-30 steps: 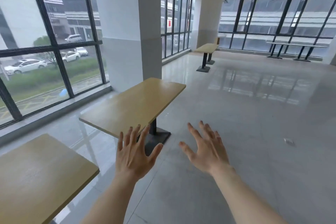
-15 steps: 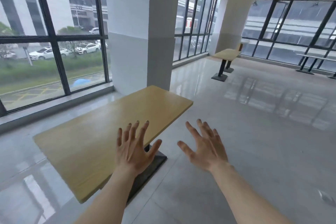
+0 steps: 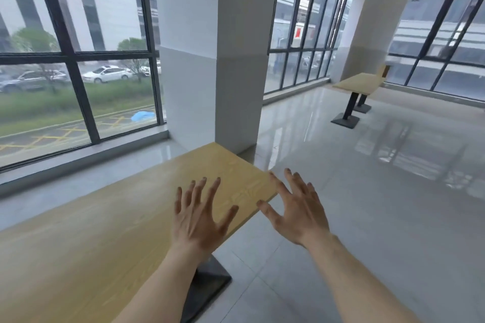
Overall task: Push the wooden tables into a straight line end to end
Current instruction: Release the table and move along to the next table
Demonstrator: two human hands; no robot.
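A light wooden table [image 3: 110,220] with a black pedestal base [image 3: 207,280] fills the lower left, running diagonally toward the white pillar. My left hand [image 3: 199,220] hovers over its right long edge, fingers spread, holding nothing. My right hand [image 3: 296,212] is spread just past the table's right corner, fingertips close to the edge; contact cannot be told. A second wooden table [image 3: 359,82] on black bases stands far off at the right, near the windows.
A wide white pillar [image 3: 212,50] stands just beyond the near table's far end. Floor-to-ceiling windows [image 3: 78,60] with a low sill run along the left. Glossy grey tiled floor [image 3: 380,191] spreads to the right. More windows line the far right wall.
The view has closed in on the near table and turned right; the table at the lower left is out of frame. Both spread hands now reach the table's right edge and corner.
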